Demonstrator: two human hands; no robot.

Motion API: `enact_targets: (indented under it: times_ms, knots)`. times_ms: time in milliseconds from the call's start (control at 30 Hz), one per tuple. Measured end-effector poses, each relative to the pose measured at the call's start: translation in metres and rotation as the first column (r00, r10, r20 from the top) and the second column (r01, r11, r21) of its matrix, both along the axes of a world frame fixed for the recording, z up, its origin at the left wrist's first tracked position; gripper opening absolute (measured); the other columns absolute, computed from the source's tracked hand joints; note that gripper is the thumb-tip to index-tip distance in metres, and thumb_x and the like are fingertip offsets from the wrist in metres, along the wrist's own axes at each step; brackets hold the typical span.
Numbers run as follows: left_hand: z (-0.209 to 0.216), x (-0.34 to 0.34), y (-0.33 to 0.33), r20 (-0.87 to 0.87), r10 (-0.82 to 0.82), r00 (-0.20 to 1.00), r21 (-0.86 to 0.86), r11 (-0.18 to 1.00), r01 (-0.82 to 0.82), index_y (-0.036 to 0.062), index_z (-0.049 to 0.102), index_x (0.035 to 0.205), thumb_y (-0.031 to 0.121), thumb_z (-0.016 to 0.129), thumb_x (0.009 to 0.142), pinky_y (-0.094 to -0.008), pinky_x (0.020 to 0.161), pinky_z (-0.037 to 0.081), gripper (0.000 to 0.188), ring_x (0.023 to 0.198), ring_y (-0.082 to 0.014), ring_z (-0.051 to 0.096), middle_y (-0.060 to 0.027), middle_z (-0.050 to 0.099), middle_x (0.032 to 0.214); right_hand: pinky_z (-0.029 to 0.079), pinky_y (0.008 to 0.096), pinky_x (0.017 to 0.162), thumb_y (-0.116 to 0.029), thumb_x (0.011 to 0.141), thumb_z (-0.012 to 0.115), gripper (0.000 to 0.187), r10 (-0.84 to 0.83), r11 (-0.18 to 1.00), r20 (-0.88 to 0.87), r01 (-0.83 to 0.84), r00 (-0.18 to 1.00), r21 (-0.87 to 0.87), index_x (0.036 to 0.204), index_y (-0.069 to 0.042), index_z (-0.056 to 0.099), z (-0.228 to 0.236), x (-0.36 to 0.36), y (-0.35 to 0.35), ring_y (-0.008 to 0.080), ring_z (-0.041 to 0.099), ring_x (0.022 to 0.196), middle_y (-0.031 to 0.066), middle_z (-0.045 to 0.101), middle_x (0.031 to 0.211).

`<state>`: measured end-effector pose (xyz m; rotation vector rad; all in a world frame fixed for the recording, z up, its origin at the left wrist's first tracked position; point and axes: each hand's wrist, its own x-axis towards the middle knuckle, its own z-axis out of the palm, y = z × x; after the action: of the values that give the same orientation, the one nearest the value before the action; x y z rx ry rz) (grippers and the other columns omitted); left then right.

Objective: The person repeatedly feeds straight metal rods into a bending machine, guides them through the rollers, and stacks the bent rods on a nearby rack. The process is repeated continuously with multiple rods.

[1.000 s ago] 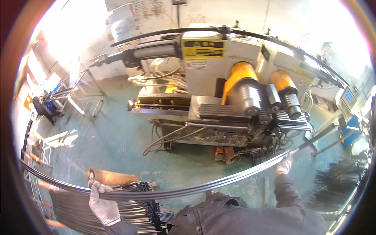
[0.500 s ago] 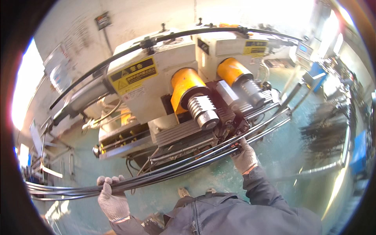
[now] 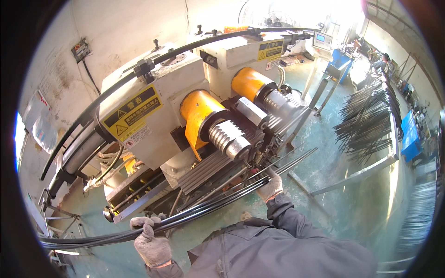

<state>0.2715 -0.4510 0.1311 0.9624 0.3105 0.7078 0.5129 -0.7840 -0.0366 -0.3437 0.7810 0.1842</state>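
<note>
A bundle of long, thin metal rods [image 3: 208, 207] lies across the front of me, its ends running far out to the left and to the upper right. My left hand [image 3: 152, 242], in a pale knitted glove, wraps its fingers round the bundle from below. Farther right, my right hand [image 3: 270, 185], gloved the same way, grips the rods as well. Just beyond the rods stands a large pale machine [image 3: 181, 83] with two orange cylinders [image 3: 202, 111] and ribbed metal rollers [image 3: 230, 140]. The rods pass close to the machine's front; whether they touch it I cannot tell.
A big pile of dark rods [image 3: 366, 120] rests on a metal rack [image 3: 354, 176] at the right, beside a blue bin [image 3: 410, 134]. A control box with a screen [image 3: 322, 41] stands at the back. A black curved bar [image 3: 106, 88] spans the machine's top.
My view has turned to the right, showing more of the rod pile. The rod bundle now slants more steeply, its right end higher. Both hands keep their hold on it.
</note>
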Motion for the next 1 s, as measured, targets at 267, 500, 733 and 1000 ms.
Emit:
enact_targets:
  times_ms: [267,500,733,1000]
  knots:
    - [0.041,0.001,0.044,0.145,0.075,0.987,0.095,0.991,-0.090,0.0032,0.064,0.140,0.028,0.073,0.113,-0.0483,0.107,0.058,0.038,0.105,-0.0238,0.072,-0.0070,0.073,0.112,0.066,0.0491,0.084,-0.020,0.115,0.070,0.017,-0.113,0.987,0.094,0.122,0.989,-0.104,0.109,-0.005,0.066,0.016,0.010,-0.033,0.0253,0.071,0.080,0.0075,0.069,0.090]
    - [0.015,-0.053,0.112,0.163,0.091,0.982,-0.161,0.985,-0.064,-0.0083,0.065,0.142,0.007,0.070,0.109,-0.0500,0.128,0.043,0.036,0.132,-0.0323,0.065,-0.0172,0.072,0.135,0.068,0.0535,0.093,-0.029,0.120,0.061,0.034,0.017,0.954,0.359,0.092,0.933,-0.284,0.133,0.003,0.066,0.082,0.033,-0.058,0.0329,0.078,0.098,0.0168,0.076,0.112]
    - [-0.045,-0.051,0.118,0.270,-0.056,0.961,-0.401,0.901,0.165,-0.0122,0.058,0.153,0.009,0.065,0.110,-0.0549,0.138,0.031,0.048,0.151,-0.0427,0.055,-0.0254,0.063,0.156,0.070,0.0491,0.091,0.002,0.112,0.061,0.022,0.157,0.967,0.480,-0.034,0.863,-0.254,0.133,0.008,0.065,0.110,0.085,-0.047,0.0363,0.080,0.104,0.0217,0.078,0.122]
    - [-0.055,-0.022,0.097,-0.204,0.263,0.943,-0.188,0.935,-0.301,-0.0064,0.072,0.145,0.037,0.069,0.115,-0.0472,0.126,0.046,0.053,0.137,-0.0339,0.066,-0.0204,0.074,0.143,0.059,0.0368,0.070,-0.031,0.111,0.078,0.032,0.166,0.839,0.298,0.024,0.940,-0.544,0.119,0.000,0.077,0.102,0.117,-0.007,0.0211,0.076,0.082,0.0064,0.081,0.102]
